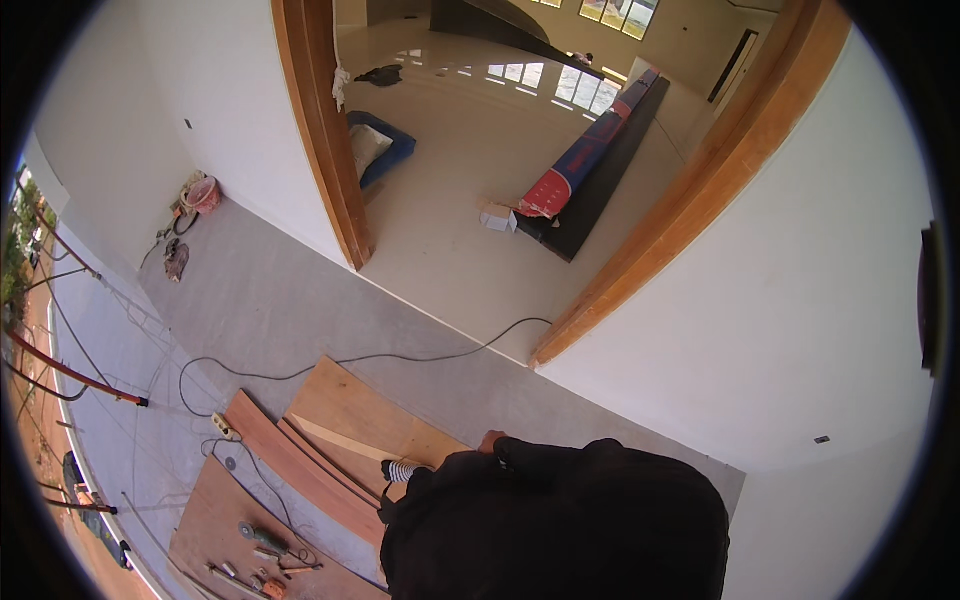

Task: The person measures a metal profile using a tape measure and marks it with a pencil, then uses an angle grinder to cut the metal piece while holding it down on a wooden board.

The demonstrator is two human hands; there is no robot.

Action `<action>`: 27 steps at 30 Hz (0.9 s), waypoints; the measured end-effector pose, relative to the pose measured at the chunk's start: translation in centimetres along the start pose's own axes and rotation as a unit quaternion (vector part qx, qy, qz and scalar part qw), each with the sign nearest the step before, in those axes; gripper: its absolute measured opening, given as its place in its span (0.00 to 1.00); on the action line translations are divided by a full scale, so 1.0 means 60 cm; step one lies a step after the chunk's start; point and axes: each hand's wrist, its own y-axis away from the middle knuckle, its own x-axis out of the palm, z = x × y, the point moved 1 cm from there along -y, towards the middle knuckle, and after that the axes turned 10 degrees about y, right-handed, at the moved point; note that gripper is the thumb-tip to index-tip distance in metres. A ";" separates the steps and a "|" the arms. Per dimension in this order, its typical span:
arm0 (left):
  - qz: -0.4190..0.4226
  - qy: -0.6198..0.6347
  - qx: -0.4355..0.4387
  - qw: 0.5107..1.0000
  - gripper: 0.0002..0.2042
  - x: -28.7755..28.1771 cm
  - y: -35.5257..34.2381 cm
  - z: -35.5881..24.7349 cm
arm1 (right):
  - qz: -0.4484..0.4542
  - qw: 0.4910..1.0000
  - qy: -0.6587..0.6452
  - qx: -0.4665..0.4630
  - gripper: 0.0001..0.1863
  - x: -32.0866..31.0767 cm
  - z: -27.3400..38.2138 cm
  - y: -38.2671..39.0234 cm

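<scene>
Black clothing fills the lower middle and hides most of my arms. At its upper left edge shows a small patch of skin, apparently part of my right hand, with a dark band beside it; its fingers cannot be made out. My left hand does not show. A black-and-white striped piece with a dark end sticks out over the boards; whether it is a sock or a glove is unclear. Nearest to it lie a light plywood panel and long reddish-brown wooden strips.
An angle grinder and several hand tools lie on a brown board. A black cable crosses the floor through the wood-framed doorway to a power strip. Beyond lies a long red-and-blue package. A pink bucket stands by the wall.
</scene>
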 end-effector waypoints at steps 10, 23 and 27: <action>0.013 -0.103 0.085 0.991 0.20 -0.026 -0.227 -0.327 | -0.073 0.978 -0.188 -0.053 0.23 -0.259 0.258 -0.028; 0.076 -0.116 0.236 0.962 0.20 0.054 -0.213 -0.609 | -0.018 0.995 -0.095 -0.016 0.25 -0.435 0.357 -0.282; 0.023 0.077 0.161 0.984 0.20 0.046 -0.250 -0.637 | -0.071 0.955 -0.280 -0.075 0.14 -0.503 0.335 -0.348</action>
